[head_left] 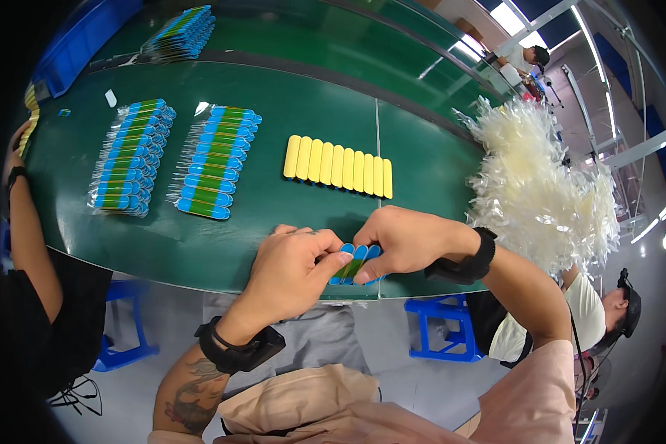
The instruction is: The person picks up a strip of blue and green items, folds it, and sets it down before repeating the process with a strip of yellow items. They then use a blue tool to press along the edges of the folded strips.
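Note:
At the table's front edge, my left hand (292,270) and my right hand (407,240) close in from both sides on a small row of blue nail files (355,260), flat round-ended sticks with a green band across them. Left thumb and fingers press the row's left end; the right thumb lies on its right end. My fingers hide part of the row. Just beyond, yellow nail files (337,164) lie side by side on the green table (274,96). Further left are two stacks of bagged blue-and-green nail files, a nearer stack (216,159) and a farther-left stack (132,159).
A big heap of clear plastic bags (540,185) covers the table's right side. Another bagged stack (181,33) and a blue bin (81,44) stand at the far left. A co-worker's hand (16,152) holds a yellow strip at the left. Blue stools (444,329) stand below the edge.

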Action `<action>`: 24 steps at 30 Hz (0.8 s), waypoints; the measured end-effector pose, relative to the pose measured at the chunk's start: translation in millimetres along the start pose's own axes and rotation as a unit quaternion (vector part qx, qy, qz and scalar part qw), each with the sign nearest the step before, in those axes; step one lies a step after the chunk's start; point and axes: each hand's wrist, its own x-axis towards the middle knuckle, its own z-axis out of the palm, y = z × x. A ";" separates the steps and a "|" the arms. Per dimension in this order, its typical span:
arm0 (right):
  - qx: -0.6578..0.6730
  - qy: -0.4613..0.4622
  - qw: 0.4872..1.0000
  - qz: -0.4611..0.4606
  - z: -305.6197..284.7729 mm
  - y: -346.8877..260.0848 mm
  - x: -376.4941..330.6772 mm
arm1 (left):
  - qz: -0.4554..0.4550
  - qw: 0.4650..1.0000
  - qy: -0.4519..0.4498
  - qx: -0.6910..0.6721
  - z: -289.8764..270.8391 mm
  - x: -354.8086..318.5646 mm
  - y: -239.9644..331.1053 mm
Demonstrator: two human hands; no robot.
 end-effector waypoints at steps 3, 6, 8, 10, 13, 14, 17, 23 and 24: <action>-0.032 0.011 0.999 0.004 -2.9 7.7 -3.6 | -0.022 1.000 -0.003 0.001 -1.4 1.2 1.8; -0.006 0.016 0.999 0.049 -5.4 10.3 -4.6 | -0.022 1.000 0.000 -0.002 -0.7 0.3 -1.0; -0.005 0.029 1.000 0.009 2.0 14.4 -9.7 | 0.008 1.000 0.008 0.005 1.6 -0.8 -4.6; -0.035 0.024 0.999 0.018 -2.0 13.4 -13.9 | 0.019 1.000 0.015 0.011 3.0 -0.2 -2.4; -0.071 0.033 0.997 -0.001 -3.9 19.7 -14.1 | -0.008 1.000 0.001 0.015 -2.1 -1.3 -0.6; -0.041 0.047 0.998 0.000 -2.2 24.2 -14.0 | -0.007 1.000 0.000 0.014 -0.6 -0.8 -1.3; -0.021 0.044 0.999 0.006 -2.3 20.2 -18.1 | 0.006 1.000 0.015 0.009 1.0 -1.5 -2.8; 0.013 0.059 0.998 0.006 -4.2 29.1 -26.0 | 0.013 1.000 0.023 0.003 1.3 -0.6 -4.3; 0.026 0.056 0.998 0.007 -1.4 29.5 -25.2 | 0.013 1.000 0.020 0.007 0.8 -0.3 -4.9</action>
